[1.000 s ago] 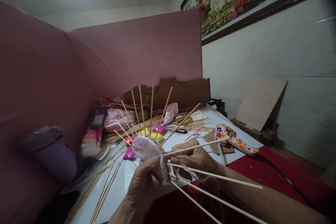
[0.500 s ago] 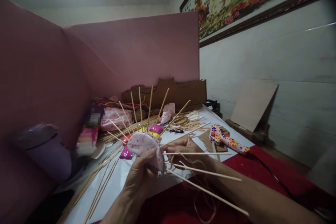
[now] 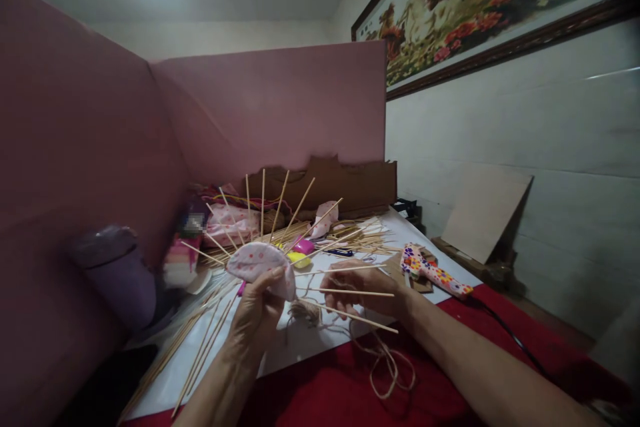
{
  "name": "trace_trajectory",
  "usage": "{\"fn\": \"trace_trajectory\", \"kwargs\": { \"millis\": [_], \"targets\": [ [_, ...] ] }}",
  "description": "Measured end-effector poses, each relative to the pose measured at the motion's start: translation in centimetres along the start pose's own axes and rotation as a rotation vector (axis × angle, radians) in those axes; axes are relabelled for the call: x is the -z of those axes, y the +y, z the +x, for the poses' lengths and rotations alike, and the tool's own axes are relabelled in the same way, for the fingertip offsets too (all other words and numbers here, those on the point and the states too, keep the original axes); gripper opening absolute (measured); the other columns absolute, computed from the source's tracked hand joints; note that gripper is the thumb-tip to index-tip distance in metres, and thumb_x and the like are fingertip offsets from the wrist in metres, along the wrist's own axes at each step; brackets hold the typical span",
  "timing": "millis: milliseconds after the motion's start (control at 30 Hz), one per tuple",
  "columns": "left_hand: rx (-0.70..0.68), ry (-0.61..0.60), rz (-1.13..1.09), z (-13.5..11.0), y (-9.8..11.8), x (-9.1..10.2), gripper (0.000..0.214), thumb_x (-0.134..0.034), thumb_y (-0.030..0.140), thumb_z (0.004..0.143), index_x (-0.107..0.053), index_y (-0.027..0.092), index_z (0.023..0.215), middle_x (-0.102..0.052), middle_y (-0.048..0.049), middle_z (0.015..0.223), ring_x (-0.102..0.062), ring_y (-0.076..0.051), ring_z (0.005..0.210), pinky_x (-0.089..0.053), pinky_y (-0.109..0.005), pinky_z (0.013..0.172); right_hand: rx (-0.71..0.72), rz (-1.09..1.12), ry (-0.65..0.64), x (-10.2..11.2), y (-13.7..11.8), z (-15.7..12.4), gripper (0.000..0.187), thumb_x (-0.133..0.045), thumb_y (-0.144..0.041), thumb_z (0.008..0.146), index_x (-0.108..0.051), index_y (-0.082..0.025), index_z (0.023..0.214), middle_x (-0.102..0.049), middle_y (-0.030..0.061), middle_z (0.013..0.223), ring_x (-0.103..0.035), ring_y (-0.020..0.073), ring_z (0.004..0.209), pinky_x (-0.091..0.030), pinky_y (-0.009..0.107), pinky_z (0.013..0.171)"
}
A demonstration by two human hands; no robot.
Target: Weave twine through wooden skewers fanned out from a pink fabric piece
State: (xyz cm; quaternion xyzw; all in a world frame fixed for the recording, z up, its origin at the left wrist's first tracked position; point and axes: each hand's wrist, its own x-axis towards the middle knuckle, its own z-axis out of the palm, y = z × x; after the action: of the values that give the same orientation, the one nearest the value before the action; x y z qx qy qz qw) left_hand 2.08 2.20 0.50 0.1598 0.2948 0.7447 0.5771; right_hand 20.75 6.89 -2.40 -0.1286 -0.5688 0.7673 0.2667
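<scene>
My left hand (image 3: pixel 260 313) is closed on a round, pink-dotted fabric-covered disc (image 3: pixel 260 260), thumb on its front face. Thin wooden sticks (image 3: pixel 303 205) fan out from the disc's edge, upward and to the right. My right hand (image 3: pixel 357 287) is at the right-hand sticks, its fingers curled on thin jute twine, partly hidden behind the sticks. A small bundle of twine (image 3: pixel 306 312) lies below the disc, and loose twine loops (image 3: pixel 393 370) trail over the red cloth.
A flower-patterned glue gun (image 3: pixel 435 270) rests on cardboard at the right, its black cord running over the red cloth (image 3: pixel 310 390). Loose sticks (image 3: pixel 205 353) lie at the left. Behind are dotted fabric (image 3: pixel 233 223), a yellow packet (image 3: pixel 299 259) and a cardboard strip (image 3: pixel 350 180). A lilac bin (image 3: pixel 117 280) stands left.
The disc with its sticks has shifted left and turned slightly. My right hand has drawn away from the disc's edge, and the twine bundle has come into view below.
</scene>
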Motion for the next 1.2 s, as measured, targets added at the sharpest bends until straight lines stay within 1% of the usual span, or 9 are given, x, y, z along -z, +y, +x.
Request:
{"fn": "trace_trajectory", "kwargs": {
  "millis": [167,233,367,467,633,800,933,1100,1200],
  "targets": [
    [-0.058,0.002,-0.002,0.5,0.7,0.5,0.023,-0.051,-0.011,0.066,-0.057,0.012,0.068,-0.062,0.0011,0.061,-0.061,-0.009,0.054,-0.052,-0.016,0.053,-0.107,0.037,-0.107,1.7,-0.2,-0.2,0.038,-0.042,-0.038,0.083,-0.064,-0.006,0.084,-0.064,0.0072,0.061,-0.04,0.0036,0.033,-0.025,0.017,0.034],
    [-0.062,-0.011,-0.006,0.4,0.8,0.5,0.024,-0.052,-0.011,0.066,-0.058,0.012,0.069,-0.062,0.0016,0.06,-0.061,-0.009,0.054,-0.052,-0.017,0.053,-0.098,0.025,-0.075,1.8,-0.4,-0.2,0.035,-0.046,-0.037,0.082,-0.063,-0.007,0.09,-0.064,0.0063,0.061,-0.04,0.0032,0.034,-0.025,0.016,0.034],
    [-0.018,-0.044,-0.006,0.0,0.5,0.3,0.025,-0.052,-0.012,0.066,-0.059,0.012,0.073,-0.064,-0.0003,0.063,-0.062,-0.01,0.058,-0.053,-0.018,0.056,-0.069,-0.005,0.081,0.8,0.1,-0.1,0.025,-0.055,-0.029,0.081,-0.064,-0.011,0.096,-0.062,0.0039,0.07,-0.047,0.0036,0.047,-0.03,0.014,0.04],
    [0.068,-0.012,-0.006,-0.1,0.3,0.4,0.02,-0.054,-0.008,0.069,-0.059,0.01,0.076,-0.066,-0.004,0.067,-0.063,-0.013,0.059,-0.054,-0.022,0.055,-0.032,-0.05,0.131,-0.5,0.6,0.1,0.023,-0.056,-0.031,0.081,-0.065,-0.013,0.093,-0.06,0.0035,0.072,-0.046,0.0043,0.051,-0.031,0.014,0.041],
    [0.148,0.059,-0.039,-0.3,0.4,0.4,0.014,-0.056,-0.002,0.072,-0.057,0.012,0.074,-0.065,-0.0021,0.061,-0.062,-0.014,0.052,-0.054,-0.029,0.05,-0.099,-0.191,0.082,-1.7,0.6,0.4,0.029,-0.059,-0.039,0.079,-0.065,-0.012,0.088,-0.058,0.0014,0.067,-0.034,0.0019,0.041,-0.019,0.015,0.035],
    [0.095,0.051,-0.063,-0.1,0.4,0.4,0.021,-0.052,-0.008,0.071,-0.057,0.011,0.076,-0.065,-0.0017,0.062,-0.062,-0.011,0.053,-0.053,-0.021,0.05,-0.053,-0.236,0.063,-0.4,1.3,0.6,0.035,-0.061,-0.043,0.076,-0.066,-0.009,0.083,-0.059,0.0021,0.061,-0.04,0.0029,0.044,-0.021,0.016,0.039],
    [0.08,0.036,-0.041,0.1,0.5,0.4,0.02,-0.049,-0.008,0.072,-0.057,0.01,0.077,-0.063,-0.0018,0.06,-0.062,-0.012,0.052,-0.052,-0.021,0.049,-0.037,-0.205,0.125,0.9,2.0,0.7,0.037,-0.062,-0.045,0.074,-0.065,-0.009,0.071,-0.058,0.0023,0.058,-0.039,0.0033,0.044,-0.021,0.017,0.041],
    [0.075,0.039,-0.048,0.0,0.4,0.5,0.019,-0.05,-0.007,0.074,-0.057,0.011,0.079,-0.065,-0.0022,0.064,-0.062,-0.011,0.053,-0.054,-0.023,0.051,0.012,-0.19,0.182,1.1,1.7,0.6,0.036,-0.067,-0.044,0.07,-0.058,-0.01,0.062,-0.059,0.0034,0.065,-0.035,0.0027,0.045,-0.019,0.018,0.042],
    [0.074,0.023,-0.038,0.1,0.5,0.5,0.019,-0.05,-0.008,0.073,-0.057,0.01,0.078,-0.065,-0.0023,0.064,-0.062,-0.011,0.053,-0.053,-0.021,0.05,0.056,-0.184,0.178,1.0,1.2,0.5,0.033,-0.068,-0.041,0.07,-0.058,-0.011,0.062,-0.053,0.0001,0.058,-0.033,0.0034,0.044,-0.018,0.019,0.042]
  ]
}}
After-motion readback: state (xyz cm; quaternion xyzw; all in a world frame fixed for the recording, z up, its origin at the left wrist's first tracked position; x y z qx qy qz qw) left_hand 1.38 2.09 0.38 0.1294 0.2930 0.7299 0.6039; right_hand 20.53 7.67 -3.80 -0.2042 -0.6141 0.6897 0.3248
